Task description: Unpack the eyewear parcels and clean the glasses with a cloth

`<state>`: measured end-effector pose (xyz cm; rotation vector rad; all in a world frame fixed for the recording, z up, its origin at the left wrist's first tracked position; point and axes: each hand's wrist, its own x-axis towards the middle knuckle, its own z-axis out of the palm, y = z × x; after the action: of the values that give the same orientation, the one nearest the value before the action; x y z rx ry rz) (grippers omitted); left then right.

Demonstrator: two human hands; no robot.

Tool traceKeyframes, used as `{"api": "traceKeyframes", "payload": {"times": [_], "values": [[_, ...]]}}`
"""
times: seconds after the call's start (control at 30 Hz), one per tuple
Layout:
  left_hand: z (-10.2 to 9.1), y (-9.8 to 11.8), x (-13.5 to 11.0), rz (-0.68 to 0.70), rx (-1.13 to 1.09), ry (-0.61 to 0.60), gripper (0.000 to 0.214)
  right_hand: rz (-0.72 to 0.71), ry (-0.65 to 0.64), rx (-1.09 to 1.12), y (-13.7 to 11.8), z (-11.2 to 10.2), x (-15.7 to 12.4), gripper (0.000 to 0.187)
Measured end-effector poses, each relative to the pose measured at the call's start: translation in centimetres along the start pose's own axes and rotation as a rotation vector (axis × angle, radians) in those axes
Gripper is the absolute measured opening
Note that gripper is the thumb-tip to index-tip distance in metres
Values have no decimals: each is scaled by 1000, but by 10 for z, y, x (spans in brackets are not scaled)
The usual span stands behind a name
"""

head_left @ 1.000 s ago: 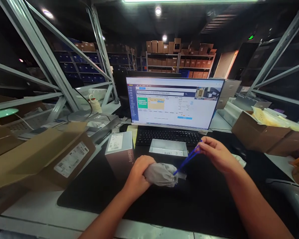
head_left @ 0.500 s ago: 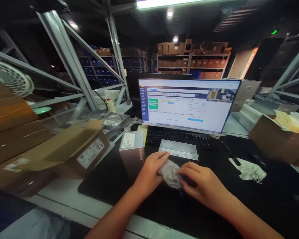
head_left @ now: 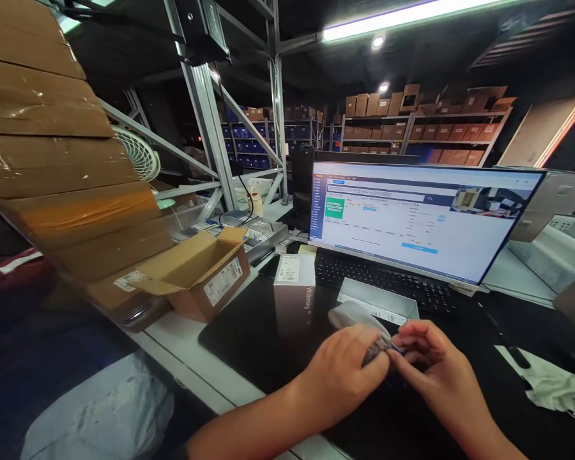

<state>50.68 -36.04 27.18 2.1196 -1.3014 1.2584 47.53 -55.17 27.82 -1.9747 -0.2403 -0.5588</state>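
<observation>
A pale grey drawstring pouch [head_left: 349,314] is held above the black desk mat, its body pointing away to the left. My left hand [head_left: 347,365] is closed around the gathered mouth of the pouch. Close beside it, my right hand [head_left: 438,367] has thumb and index finger pinched at the same mouth, with a small bluish bit showing there; the exact part it holds is partly hidden. Just behind the pouch lies an open, shallow silver-grey box tray [head_left: 378,301]. To its left stands a tall grey-pink box [head_left: 294,300] with a white label.
A monitor [head_left: 412,217] and a black keyboard [head_left: 378,273] are at the back. At left sit an open carton [head_left: 206,271] and stacked cartons [head_left: 67,166]. On the right, a black pen-like tool [head_left: 512,348] lies over a pale cloth pouch [head_left: 556,383]. A plastic-wrapped bundle [head_left: 105,409] is lower left.
The view has turned left. My left hand has shifted from the pouch's side to its gathered mouth, and the pouch body now points away. My right hand stays at the mouth.
</observation>
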Motion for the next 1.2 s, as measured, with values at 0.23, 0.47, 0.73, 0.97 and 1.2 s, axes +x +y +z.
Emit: {"api": "traceKeyframes", "payload": {"times": [0.23, 0.47, 0.73, 0.97, 1.2], "values": [[6, 1, -3, 21, 84, -50, 15, -240, 71, -446, -1, 10, -2, 12], [5, -17, -7, 32, -87, 44, 17, -125, 192, -751, 6, -8, 18, 12], [18, -24, -23, -202, -385, 34, 22, -464, 98, -376, 6, -14, 20, 29], [34, -51, -15, -283, -620, -256, 93, -518, -10, -238, 4, -5, 8, 41], [32, -55, -11, -347, -588, -245, 46, -346, -56, -364, -6, -12, 8, 25]]}}
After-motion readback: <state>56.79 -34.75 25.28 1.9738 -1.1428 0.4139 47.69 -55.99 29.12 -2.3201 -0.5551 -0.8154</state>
